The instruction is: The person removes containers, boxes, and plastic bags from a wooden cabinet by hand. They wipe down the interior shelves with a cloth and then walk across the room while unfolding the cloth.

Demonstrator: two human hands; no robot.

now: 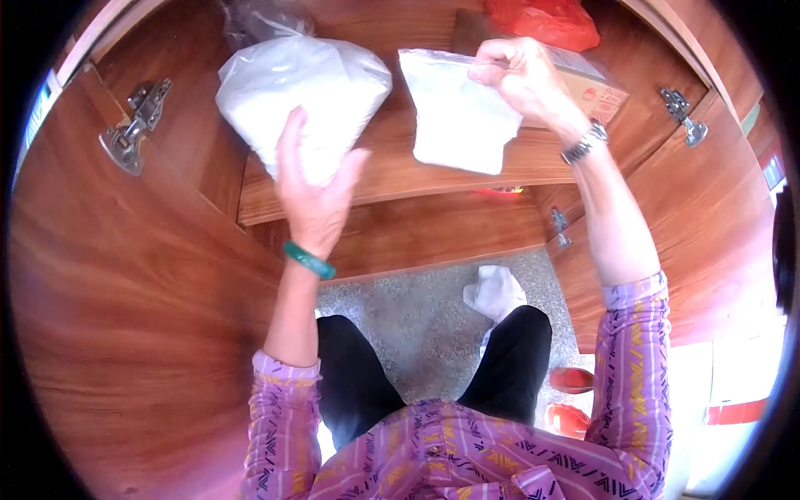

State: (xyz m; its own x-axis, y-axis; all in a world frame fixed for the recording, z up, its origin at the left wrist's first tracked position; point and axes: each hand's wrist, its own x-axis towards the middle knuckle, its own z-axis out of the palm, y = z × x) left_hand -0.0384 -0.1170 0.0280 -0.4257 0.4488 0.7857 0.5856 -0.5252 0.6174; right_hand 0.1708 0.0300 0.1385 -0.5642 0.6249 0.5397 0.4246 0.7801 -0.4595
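Observation:
A large clear plastic bag of white contents [304, 92] rests on the upper cabinet shelf [383, 187] at the left. My left hand [315, 187], with a green bangle at the wrist, is at its lower front side, fingers apart and thumb out. My right hand [521, 79], wearing a metal watch, pinches the top edge of a smaller flat bag with white contents [462, 117]. That bag hangs at a tilt over the shelf, right of the large one.
Behind my right hand are a cardboard box [596, 96] and a red plastic bag [546, 21]. Dark clear plastic [258, 21] lies at the back left. Open wooden doors [133, 308] flank both sides. Red footwear [571, 381] is on the floor, right.

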